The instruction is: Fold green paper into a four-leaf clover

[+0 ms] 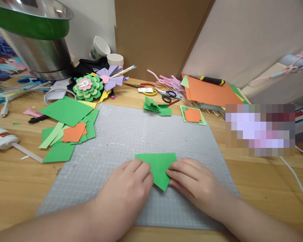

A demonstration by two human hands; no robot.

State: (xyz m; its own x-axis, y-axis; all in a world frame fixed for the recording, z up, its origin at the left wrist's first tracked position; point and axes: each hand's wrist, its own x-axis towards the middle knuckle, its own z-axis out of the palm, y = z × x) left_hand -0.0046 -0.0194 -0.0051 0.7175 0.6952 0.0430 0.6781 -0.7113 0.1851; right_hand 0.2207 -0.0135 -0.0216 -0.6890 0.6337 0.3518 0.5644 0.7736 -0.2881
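Observation:
A folded sheet of green paper [161, 168] lies near the front of the grey cutting mat [111, 134], its straight edge away from me and a pointed corner toward me. My left hand [135, 183] has its fingers curled over the left side of the paper. On the right side, my right hand [192, 179] pinches the paper's edge, fingers pressed together. Farther back on the mat sits a small bundle of folded green paper [157, 107]. A stack of small green and orange paper pieces [192, 115] rests at the mat's far right corner.
Green and orange paper scraps [68, 114] overlap the mat's left edge, with a hot glue gun [2, 137] beyond them. Scissors [166, 95], a green paper flower [88, 88] and orange sheets [212, 92] line the back. A steel pot [50, 57] stands back left.

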